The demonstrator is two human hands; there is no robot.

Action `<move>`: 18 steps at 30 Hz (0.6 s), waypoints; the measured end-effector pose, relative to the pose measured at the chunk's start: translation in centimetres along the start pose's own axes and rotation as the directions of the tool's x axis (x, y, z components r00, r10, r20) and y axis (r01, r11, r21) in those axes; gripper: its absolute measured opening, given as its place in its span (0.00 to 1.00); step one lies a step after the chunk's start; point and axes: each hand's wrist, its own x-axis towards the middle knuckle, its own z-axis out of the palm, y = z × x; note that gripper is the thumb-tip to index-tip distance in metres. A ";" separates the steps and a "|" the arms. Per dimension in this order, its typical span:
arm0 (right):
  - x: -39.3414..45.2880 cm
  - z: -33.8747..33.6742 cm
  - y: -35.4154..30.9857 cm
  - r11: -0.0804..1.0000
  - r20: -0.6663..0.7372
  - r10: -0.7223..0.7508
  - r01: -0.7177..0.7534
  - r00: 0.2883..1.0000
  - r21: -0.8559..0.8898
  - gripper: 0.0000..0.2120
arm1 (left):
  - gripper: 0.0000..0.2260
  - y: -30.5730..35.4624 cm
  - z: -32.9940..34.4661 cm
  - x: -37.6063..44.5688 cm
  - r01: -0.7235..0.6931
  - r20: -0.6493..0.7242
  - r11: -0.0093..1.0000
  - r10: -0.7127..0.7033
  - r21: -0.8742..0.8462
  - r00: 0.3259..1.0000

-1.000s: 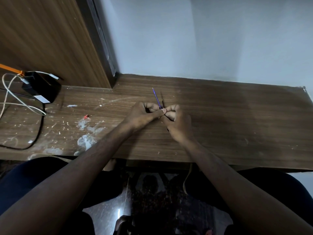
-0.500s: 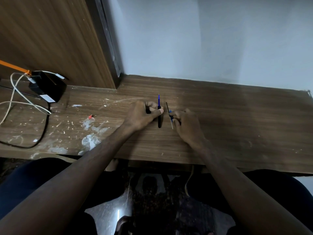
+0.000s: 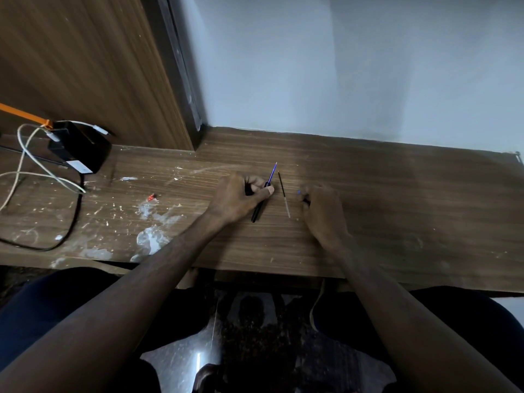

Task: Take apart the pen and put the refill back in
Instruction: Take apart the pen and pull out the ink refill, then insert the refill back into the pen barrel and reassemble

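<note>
Since the frame 0.5 s ago, our right hand [image 3: 323, 211] has slid away toward 3 o'clock and let go of the thin refill [image 3: 284, 194], which now lies alone on the counter [image 3: 397, 217]; our left hand [image 3: 241, 197] has barely shifted.

Going from largest down: the counter runs wide under both forearms, with paint flecks, a black adapter [image 3: 80, 150] and white cables [image 3: 34, 165] far off at 9 o'clock. Our left hand is clenched around the dark pen barrel [image 3: 257, 212], whose lower end pokes out toward 6 o'clock while a blue-violet rod [image 3: 272, 173] sticks out of the fist toward 12 o'clock. Our right hand rests knuckles-up, curled loosely; a small blue piece [image 3: 299, 192] shows at its fingertips, but we cannot tell whether it is pinched or merely touching.

The refill lies between the 2 hands, apart from both, its long axis running roughly 12 to 6 o'clock with the dark end at 12, nearly parallel to the barrel. It sits at 9 o'clock from the right hand and at 3 o'clock from the left; we judge the left marginally nearer, but only the right is free to pick it up.
</note>
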 end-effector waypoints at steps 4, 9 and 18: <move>0.7 -0.6 -0.2 0.914 0.013 0.196 -0.187 0.981 0.360 0.13 | 0.16 0.3 0.2 0.2 -0.025 0.013 1.000 0.025 0.019 1.000; 1.1 -1.8 -2.0 0.599 -0.008 0.264 -0.158 0.964 0.785 0.17 | 0.09 0.4 0.4 0.2 -0.122 0.050 0.990 0.118 0.074 0.992; 0.7 -3.1 -2.9 0.589 -0.076 0.283 -0.110 0.956 0.801 0.11 | 0.11 -0.1 0.6 0.2 -0.165 0.088 0.982 0.157 0.092 0.984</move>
